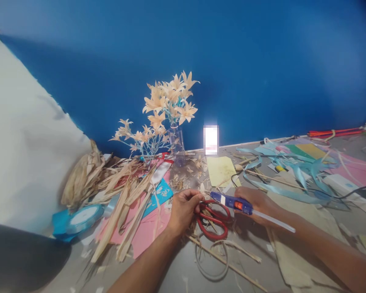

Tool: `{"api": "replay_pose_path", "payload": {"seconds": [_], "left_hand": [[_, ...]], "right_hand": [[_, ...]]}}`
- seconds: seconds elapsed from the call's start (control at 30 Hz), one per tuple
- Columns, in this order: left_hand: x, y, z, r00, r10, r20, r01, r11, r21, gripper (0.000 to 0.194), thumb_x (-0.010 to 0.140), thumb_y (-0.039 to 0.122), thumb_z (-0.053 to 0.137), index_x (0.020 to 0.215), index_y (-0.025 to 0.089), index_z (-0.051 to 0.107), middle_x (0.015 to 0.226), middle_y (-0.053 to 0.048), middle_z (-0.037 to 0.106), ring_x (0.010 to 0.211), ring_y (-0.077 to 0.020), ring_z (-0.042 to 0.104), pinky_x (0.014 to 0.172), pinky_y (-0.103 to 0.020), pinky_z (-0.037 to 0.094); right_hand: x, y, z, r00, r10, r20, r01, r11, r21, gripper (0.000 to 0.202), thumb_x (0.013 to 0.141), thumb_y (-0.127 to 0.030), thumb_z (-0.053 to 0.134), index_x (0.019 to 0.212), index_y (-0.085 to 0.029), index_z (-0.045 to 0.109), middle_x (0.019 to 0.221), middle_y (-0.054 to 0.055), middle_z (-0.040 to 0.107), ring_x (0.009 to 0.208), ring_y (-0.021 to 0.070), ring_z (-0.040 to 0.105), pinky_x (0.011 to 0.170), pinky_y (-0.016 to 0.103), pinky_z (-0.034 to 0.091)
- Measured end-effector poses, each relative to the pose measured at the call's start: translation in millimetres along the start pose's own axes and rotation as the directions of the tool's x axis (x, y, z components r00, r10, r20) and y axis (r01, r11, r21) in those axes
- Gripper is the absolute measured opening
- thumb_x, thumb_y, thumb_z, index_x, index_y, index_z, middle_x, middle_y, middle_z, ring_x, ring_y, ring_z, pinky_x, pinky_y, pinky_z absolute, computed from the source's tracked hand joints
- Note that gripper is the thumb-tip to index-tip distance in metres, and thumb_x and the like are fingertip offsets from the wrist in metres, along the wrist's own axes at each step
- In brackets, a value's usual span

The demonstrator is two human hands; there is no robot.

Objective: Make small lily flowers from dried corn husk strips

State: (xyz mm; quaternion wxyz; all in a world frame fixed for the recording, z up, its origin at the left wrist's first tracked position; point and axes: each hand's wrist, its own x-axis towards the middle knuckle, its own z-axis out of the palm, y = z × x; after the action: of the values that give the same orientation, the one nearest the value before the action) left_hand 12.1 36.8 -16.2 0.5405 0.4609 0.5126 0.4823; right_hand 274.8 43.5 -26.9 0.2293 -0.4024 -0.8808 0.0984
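Note:
In my right hand (pixel 256 201) is a blue hot glue gun (pixel 228 201) with an orange part on its side and a clear glue stick (pixel 276 220) poking out of its back. Its nozzle points left, close to the fingertips of my left hand (pixel 186 207). Those fingers are pinched on a small pale husk petal (pixel 202 189). Whether the nozzle touches the petal, I cannot tell. Scissors with red handles (pixel 213 234) lie just below, their blades mostly hidden. A thin stick (pixel 225 262) and a ring-shaped loop (pixel 198 260) are in front.
Husk flowers (pixel 171 97) stand in a clear bottle (pixel 177 146) by the blue wall, with a smaller flower bunch (pixel 146 138) beside it. Dried husks (pixel 122 211) and a blue ribbon roll (pixel 83 215) lie left. Blue ribbons (pixel 301 175) and a black cable (pixel 341 196) spread right.

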Motion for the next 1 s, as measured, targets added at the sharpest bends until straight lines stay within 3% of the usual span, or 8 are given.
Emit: {"api": "replay_pose_path", "payload": {"seconds": [0.17,0.3,0.4,0.57,0.67,0.77,0.87,1.0], "left_hand": [[0,2,0.2,1.000,0.003,-0.012,-0.003,1.000,-0.008,0.020,0.070,0.035,0.073,0.066,0.014,0.072,0.042,0.002,0.054,0.040,-0.0074,0.042,0.045,-0.020,0.031],[0,2,0.1,1.000,-0.017,-0.008,0.017,1.000,-0.017,0.023,0.072,0.037,0.071,0.065,0.015,0.070,0.042,0.003,0.052,0.037,-0.0059,0.037,0.042,-0.020,0.025],[-1,1,0.1,1.000,-0.023,0.003,0.023,0.999,-0.039,0.026,0.073,0.040,0.072,0.067,0.015,0.070,0.042,0.004,0.052,0.035,-0.0049,0.033,0.040,-0.020,0.021],[-3,4,1.2,1.000,-0.008,0.026,0.010,0.998,-0.062,0.027,0.074,0.040,0.072,0.068,0.014,0.070,0.042,0.003,0.052,0.036,-0.0045,0.033,0.040,-0.019,0.021],[-5,5,2.5,0.997,-0.039,0.063,0.045,0.994,-0.103,0.025,0.073,0.039,0.073,0.067,0.014,0.070,0.042,0.003,0.051,0.036,-0.0049,0.035,0.041,-0.019,0.023],[-6,4,4.2,0.995,-0.038,0.089,0.050,0.988,-0.145,0.024,0.072,0.036,0.075,0.066,0.014,0.070,0.042,0.003,0.052,0.039,-0.0056,0.040,0.044,-0.018,0.029],[-6,1,5.3,0.995,-0.019,0.097,0.034,0.986,-0.162,0.023,0.071,0.034,0.076,0.066,0.012,0.071,0.042,0.002,0.053,0.042,-0.0061,0.044,0.048,-0.018,0.032],[-6,-1,4.9,0.994,-0.035,0.101,0.050,0.986,-0.157,0.022,0.069,0.033,0.077,0.066,0.012,0.071,0.043,0.002,0.054,0.040,-0.0061,0.043,0.045,-0.019,0.030]], "right_hand": [[-4,4,-8,0.999,-0.020,-0.040,0.017,0.997,-0.069,0.008,0.086,-0.026,0.055,0.090,-0.022,0.060,0.080,0.005,0.064,0.069,0.0219,0.059,0.060,0.031,0.040],[-5,19,-18,0.996,-0.010,-0.083,-0.017,0.949,-0.316,0.018,0.084,-0.016,0.054,0.101,-0.020,0.059,0.090,0.009,0.064,0.082,0.0260,0.058,0.070,0.034,0.041],[-6,36,-22,0.999,0.048,-0.016,-0.050,0.895,-0.443,0.025,0.079,-0.013,0.061,0.103,-0.018,0.060,0.095,0.011,0.062,0.089,0.0288,0.057,0.074,0.036,0.042],[-6,44,-35,0.983,0.103,0.151,-0.037,0.921,-0.387,0.046,0.072,-0.006,0.061,0.116,-0.020,0.063,0.109,0.012,0.063,0.100,0.0284,0.059,0.083,0.037,0.045],[3,23,-45,0.977,0.194,0.088,-0.149,0.919,-0.366,0.042,0.076,-0.010,0.060,0.116,-0.021,0.066,0.113,0.013,0.065,0.101,0.0291,0.061,0.084,0.037,0.046],[20,-9,-39,0.942,0.333,-0.034,-0.335,0.941,-0.050,0.024,0.090,-0.028,0.056,0.109,-0.020,0.069,0.109,0.011,0.068,0.094,0.0253,0.064,0.081,0.035,0.048],[39,-36,-18,0.932,0.325,0.159,-0.361,0.799,0.482,0.039,0.088,-0.047,0.062,0.117,-0.020,0.065,0.107,0.008,0.070,0.087,0.0213,0.065,0.074,0.030,0.050],[53,-55,0,0.920,0.330,0.212,-0.385,0.655,0.650,0.030,0.084,-0.046,0.066,0.089,-0.016,0.069,0.077,0.002,0.066,0.069,0.0157,0.057,0.060,0.026,0.041]]}}
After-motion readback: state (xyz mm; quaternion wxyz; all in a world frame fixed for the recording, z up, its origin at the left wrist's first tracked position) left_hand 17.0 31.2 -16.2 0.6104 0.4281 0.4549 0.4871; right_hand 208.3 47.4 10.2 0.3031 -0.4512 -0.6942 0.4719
